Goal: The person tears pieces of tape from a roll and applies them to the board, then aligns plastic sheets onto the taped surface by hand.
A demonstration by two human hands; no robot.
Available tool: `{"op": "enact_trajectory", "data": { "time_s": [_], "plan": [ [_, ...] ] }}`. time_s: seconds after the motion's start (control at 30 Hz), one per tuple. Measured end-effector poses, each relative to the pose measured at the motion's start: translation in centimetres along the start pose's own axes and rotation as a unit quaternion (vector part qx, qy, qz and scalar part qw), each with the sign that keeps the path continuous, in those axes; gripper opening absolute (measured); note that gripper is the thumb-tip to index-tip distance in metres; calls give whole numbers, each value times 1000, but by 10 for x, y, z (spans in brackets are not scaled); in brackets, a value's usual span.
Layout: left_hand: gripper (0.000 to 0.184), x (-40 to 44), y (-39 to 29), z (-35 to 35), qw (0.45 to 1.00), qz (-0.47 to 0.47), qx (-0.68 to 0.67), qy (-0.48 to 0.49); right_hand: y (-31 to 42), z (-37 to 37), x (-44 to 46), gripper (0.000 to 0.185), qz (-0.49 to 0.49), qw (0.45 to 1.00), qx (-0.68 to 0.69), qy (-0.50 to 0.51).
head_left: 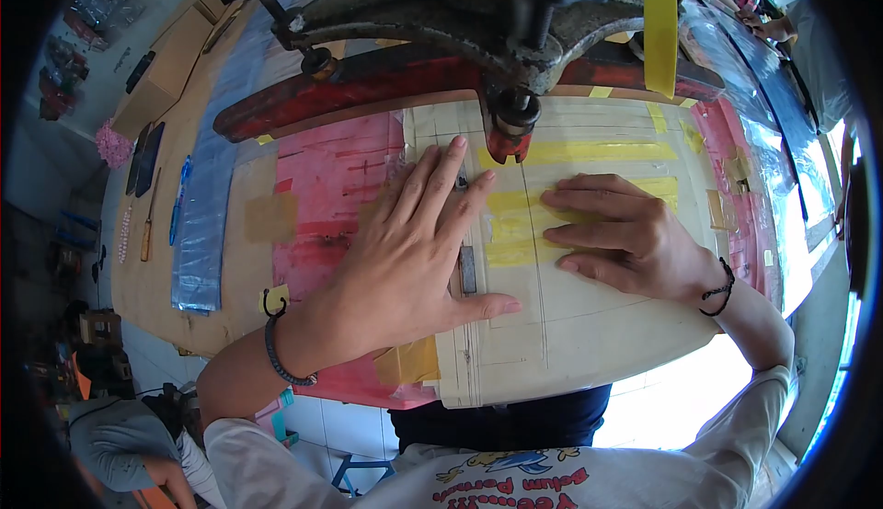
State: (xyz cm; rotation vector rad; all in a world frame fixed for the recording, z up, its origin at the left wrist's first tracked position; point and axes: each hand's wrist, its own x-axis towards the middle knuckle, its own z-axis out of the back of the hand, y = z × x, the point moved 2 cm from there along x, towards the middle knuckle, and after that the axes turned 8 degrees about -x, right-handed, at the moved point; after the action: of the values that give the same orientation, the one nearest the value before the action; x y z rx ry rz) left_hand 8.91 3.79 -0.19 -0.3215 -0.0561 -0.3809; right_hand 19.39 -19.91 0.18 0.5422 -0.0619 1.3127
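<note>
My left hand (405, 242) lies flat with its fingers spread. It rests over a pale board or sheet (497, 334) marked with ruled lines, beside a pink-red panel (322, 178). Under its thumb side runs a narrow strip with a small grey metal piece (468, 270). To the right, my right hand (625, 233) rests on the pale sheet, fingers a little bent and apart, touching strips of yellow tape (515, 224). Neither hand grips anything. Just beyond the fingertips, the red-tipped foot (510, 132) of a dark metal machine comes down close to the sheet.
A long red and black bar (368, 86) of the machine spans the worktop. Blue plastic sheeting (204, 224), a blue pen (179, 201), a wooden-handled tool (147, 224) and a cardboard box (170, 63) lie left. One person (129, 449) is at lower left, another (814, 58) at upper right.
</note>
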Motion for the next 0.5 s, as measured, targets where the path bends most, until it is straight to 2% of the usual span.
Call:
{"op": "enact_trajectory", "data": {
  "time_s": [0.5],
  "plan": [
    [112,0,-1,0,1000,4,-1,-3,-1,0,-1,30,-6,1000,8,5]
  ]
}}
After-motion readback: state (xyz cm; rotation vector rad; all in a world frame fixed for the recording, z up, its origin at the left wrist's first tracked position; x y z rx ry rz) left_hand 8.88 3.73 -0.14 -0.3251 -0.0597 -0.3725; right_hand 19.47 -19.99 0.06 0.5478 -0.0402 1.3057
